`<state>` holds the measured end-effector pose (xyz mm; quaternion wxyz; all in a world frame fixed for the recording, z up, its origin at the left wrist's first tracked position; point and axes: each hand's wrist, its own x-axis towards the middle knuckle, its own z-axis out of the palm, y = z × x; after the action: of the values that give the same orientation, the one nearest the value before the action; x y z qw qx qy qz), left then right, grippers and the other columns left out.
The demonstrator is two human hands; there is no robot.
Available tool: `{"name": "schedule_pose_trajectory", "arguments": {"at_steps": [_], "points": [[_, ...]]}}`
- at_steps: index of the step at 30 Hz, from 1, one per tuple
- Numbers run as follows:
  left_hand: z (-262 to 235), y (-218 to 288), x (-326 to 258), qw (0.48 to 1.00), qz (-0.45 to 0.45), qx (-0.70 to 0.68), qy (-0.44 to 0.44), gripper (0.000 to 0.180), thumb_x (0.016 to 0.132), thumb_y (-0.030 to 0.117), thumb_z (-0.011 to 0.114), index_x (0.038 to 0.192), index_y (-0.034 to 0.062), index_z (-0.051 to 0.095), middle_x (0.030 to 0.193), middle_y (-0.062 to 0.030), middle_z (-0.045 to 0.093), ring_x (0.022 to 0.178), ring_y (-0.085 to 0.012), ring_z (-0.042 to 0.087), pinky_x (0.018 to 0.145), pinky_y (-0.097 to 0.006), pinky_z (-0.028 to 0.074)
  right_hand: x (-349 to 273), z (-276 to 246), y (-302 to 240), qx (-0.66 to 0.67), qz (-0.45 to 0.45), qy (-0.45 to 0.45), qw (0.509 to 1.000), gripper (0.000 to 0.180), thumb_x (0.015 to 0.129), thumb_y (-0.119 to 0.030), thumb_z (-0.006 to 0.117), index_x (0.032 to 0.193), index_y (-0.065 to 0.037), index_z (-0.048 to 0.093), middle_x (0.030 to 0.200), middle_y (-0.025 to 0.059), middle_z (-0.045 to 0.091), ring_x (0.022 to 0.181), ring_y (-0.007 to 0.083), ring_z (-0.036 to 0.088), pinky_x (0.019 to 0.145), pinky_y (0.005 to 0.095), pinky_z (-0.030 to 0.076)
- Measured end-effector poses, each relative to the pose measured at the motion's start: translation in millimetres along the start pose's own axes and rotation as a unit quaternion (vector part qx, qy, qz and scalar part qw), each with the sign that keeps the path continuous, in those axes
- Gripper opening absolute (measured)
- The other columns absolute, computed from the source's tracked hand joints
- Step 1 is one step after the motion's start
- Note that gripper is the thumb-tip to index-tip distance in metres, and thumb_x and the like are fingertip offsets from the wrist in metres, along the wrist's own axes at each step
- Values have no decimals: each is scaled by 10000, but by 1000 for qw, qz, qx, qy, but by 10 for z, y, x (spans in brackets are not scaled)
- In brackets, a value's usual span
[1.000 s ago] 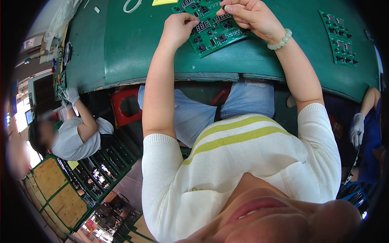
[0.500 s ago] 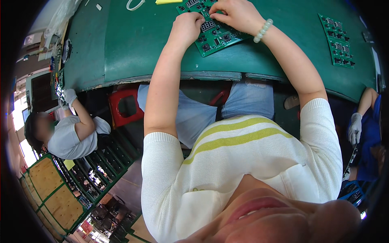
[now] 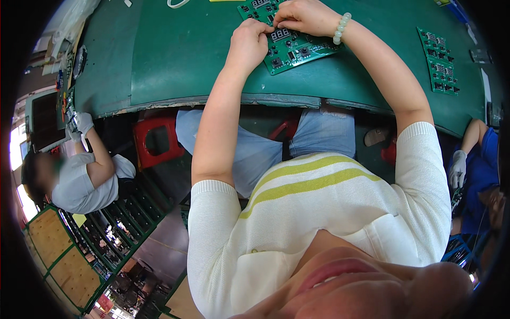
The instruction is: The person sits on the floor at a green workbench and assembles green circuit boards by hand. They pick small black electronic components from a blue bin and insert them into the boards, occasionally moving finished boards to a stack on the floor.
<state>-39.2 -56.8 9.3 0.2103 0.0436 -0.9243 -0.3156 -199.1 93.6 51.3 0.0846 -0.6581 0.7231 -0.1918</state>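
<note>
A green circuit board (image 3: 292,63) with black buttons and small digit displays lies aslant on the green table. My left hand (image 3: 251,45) reaches over its left edge, thumb and forefinger closed together beside a three-digit display (image 3: 280,35). From the right, my right hand (image 3: 307,18), with a pale bead bracelet on its wrist, brings its pinched fingertips down just above that same display. Both sets of fingertips nearly meet there. Whatever small part they hold, if any, is hidden by the fingers.
Another green circuit board (image 3: 439,61) lies at the right of the green table (image 3: 186,58). A white loop (image 3: 178,3) is at the far edge of view. A red stool (image 3: 154,142) stands below. Gloved co-workers sit at left (image 3: 87,178) and right (image 3: 475,175).
The view has shifted slightly, so the table and co-workers sit a little differently in it. Both my hands stay by the display, fingertips now closer together.
</note>
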Motion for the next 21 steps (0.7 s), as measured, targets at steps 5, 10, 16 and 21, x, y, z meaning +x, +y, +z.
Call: {"name": "schedule_pose_trajectory", "arguments": {"at_steps": [5,10,16,21], "points": [[20,36,-37,999,13,-13,43,196,863,-13,605,1005,47,727,935,-122,665,829,-263,668,742,-335,537,58,-161,-36,-28,-37,-60,997,223,843,-203,617,1014,-127,739,924,118,705,867,322,673,768,432,527],[115,29,-143,991,22,-67,116,205,876,-29,580,990,57,727,937,-107,658,821,-244,653,722,-328,526,50,-230,-143,-105,-47,-97,989,235,822,-180,626,1022,-140,743,891,99,684,805,308,676,700,426,535],[161,44,-200,984,34,-99,143,211,853,-39,566,974,41,720,969,-126,633,878,-290,652,759,-354,535,-95,-153,-111,-80,-46,15,996,220,821,-156,629,1010,-153,741,852,88,645,777,302,667,683,421,532],[194,1,-206,984,43,-92,147,208,863,-17,562,976,55,722,984,-123,627,891,-289,647,771,-360,531,-93,-65,-122,-65,-31,0,997,208,829,-158,627,1001,-144,744,873,95,675,806,303,673,708,413,536]]}}
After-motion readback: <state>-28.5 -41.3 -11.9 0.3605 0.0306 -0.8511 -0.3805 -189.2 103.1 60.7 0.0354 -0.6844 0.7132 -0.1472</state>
